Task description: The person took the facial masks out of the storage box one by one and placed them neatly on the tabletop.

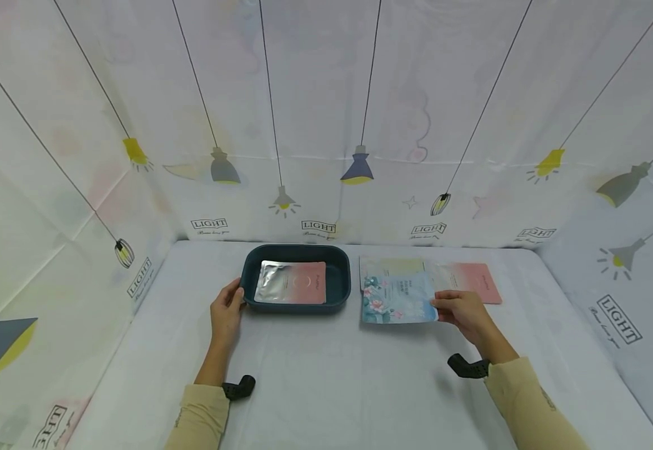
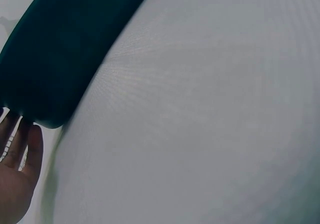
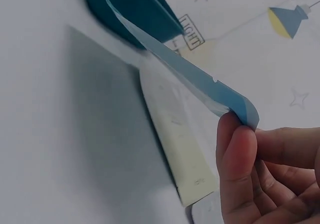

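Observation:
My left hand [image 1: 227,315] touches the left end of a dark teal tray [image 1: 337,281], its fingers [image 2: 34,151] extended against the end wall. Inside the tray lies a flat silver-and-pink sheet mask packet [image 1: 292,282]. My right hand [image 1: 467,315] pinches the right edge of a blue sheet mask packet [image 1: 399,299] with flowers printed on it. In the right wrist view this packet is tilted above the table, held between thumb and fingers. Under and behind it lies a pale yellow-green packet [image 3: 187,171]. A second pink packet [image 1: 480,281] lies to the right, partly covered.
A white cloth [image 1: 326,381] covers the table. Behind it hangs a pale curtain [image 1: 315,94] printed with lamps and the word LIGHT. Each wrist wears a black camera band, and both sleeves are beige.

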